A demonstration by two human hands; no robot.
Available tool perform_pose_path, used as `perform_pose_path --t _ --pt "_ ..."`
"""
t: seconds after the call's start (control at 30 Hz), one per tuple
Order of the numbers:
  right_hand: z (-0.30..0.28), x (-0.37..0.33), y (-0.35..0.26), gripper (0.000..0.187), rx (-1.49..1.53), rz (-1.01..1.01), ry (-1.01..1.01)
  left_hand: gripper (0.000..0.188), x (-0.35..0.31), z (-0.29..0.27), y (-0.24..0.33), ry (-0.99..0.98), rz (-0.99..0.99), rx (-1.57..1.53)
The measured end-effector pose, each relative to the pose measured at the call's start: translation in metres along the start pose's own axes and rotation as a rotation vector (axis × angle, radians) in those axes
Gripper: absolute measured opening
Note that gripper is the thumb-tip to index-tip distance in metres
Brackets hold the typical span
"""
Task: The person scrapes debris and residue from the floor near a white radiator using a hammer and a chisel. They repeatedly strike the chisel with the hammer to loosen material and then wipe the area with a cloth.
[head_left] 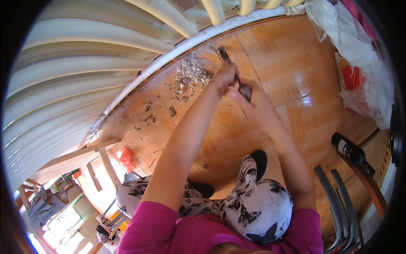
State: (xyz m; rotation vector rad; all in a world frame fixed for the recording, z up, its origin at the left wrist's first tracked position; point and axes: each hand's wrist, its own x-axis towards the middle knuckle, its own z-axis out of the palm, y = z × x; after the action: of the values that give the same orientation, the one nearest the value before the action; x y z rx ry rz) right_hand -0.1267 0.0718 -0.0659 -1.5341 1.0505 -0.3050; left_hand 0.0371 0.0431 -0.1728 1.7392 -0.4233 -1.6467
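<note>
Both my hands are on a long dark tool with a narrow end pointing away from me and a broader, rounded dark end near me; its exact kind I cannot make out. My left hand is closed round the middle of it. Lower and to the right, my right hand has its fingers against the broad end, partly hiding it. A heap of grey and whitish flakes lies on the floor just left of my left hand. Darker crumbs trail from it toward the lower left.
White ribbed radiator columns line the left and top above a pale baseboard. Wood-look floor tiles spread around. At right are a white plastic bag, a dark bottle and bent metal tubes. A red bag sits lower left.
</note>
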Motion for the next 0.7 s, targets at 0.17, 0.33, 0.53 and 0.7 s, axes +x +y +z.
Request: perform_pose_path --t 0.17,0.33,0.53,0.7 --pt "0.007 -0.005 0.001 0.064 0.041 -0.001 0.012 0.030 -0.007 0.004 0.007 0.085 0.032 -0.012" --pt "0.009 0.002 0.004 0.057 0.078 -0.084 0.038 0.029 -0.007 -0.005 0.000 0.027 0.013 -0.054" --pt "0.018 0.008 0.001 0.066 0.065 -0.067 0.001 0.028 -0.006 -0.016 0.003 0.139 -0.030 -0.073" --pt "0.012 -0.002 -0.003 0.065 -0.009 -0.012 -0.063 0.026 -0.010 -0.016 -0.014 0.120 -0.017 -0.020"
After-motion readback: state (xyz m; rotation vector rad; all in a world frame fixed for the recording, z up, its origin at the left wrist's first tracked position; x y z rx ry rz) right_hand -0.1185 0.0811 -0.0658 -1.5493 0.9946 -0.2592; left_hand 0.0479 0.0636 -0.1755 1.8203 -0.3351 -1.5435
